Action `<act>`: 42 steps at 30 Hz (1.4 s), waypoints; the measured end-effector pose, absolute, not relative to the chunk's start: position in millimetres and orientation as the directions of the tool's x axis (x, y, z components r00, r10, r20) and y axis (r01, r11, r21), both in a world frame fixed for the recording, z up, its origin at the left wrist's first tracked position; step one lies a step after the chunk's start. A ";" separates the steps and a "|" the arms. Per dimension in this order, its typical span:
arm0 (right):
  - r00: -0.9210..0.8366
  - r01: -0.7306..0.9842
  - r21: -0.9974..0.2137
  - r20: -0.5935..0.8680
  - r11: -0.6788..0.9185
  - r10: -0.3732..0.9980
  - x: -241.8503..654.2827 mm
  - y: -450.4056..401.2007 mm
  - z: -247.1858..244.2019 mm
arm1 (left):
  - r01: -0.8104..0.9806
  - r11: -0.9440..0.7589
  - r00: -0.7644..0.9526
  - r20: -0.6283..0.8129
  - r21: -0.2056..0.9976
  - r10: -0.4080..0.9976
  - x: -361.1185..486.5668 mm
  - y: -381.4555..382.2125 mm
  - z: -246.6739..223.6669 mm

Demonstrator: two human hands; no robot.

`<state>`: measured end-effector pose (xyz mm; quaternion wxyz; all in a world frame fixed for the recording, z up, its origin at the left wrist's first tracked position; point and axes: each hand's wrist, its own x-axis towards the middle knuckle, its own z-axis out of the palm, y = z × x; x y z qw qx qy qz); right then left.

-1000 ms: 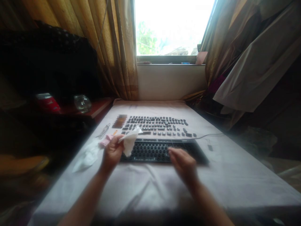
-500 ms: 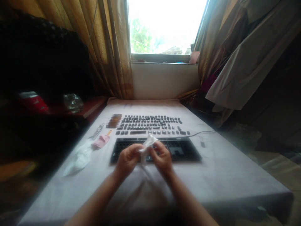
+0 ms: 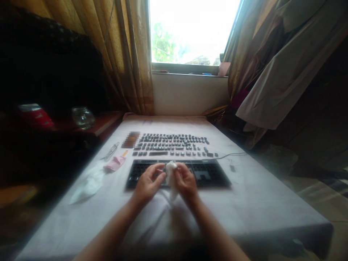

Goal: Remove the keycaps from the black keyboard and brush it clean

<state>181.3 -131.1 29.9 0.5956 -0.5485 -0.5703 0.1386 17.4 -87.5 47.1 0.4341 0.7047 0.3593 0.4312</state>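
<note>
My right hand (image 3: 186, 181) is closed on a crumpled white cloth (image 3: 171, 174) above the front of the black keyboard base (image 3: 214, 175). Beside the cloth's left side is my left hand (image 3: 150, 180), its fingers curled and the thumb near the fingertips; whether it still grips anything is too blurred to tell. Removed dark keycaps (image 3: 163, 146) lie in rows behind the base. The cloth hangs down between both hands, hiding part of the base.
To the left lie a white cloth or bag (image 3: 88, 185), a pink cloth (image 3: 114, 164), tweezers-like metal tools (image 3: 111, 151) and a blurred-out brown item (image 3: 132, 140). A cable (image 3: 231, 155) and a small dark object (image 3: 232, 166) lie at the right.
The white cloth has shifted from being stretched between both hands to bunching at my right fingers. My left fingers have moved slightly away from it. The camera view has shifted a little.
</note>
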 end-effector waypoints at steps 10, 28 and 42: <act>0.190 0.731 -0.610 0.614 0.307 0.766 177.3 -133.5 24.8 | 0.027 -0.213 0.353 0.190 0.977 0.916 31.6 -85.0 44.9; -0.030 0.872 -0.372 0.608 0.318 0.793 216.5 -144.7 36.1 | -0.054 -0.117 0.145 0.123 0.992 0.982 28.2 -74.0 49.7; 0.085 0.743 -0.547 0.648 0.385 0.757 199.4 -138.5 43.2 | 0.100 -0.473 0.245 0.439 0.876 0.865 21.4 -83.5 50.5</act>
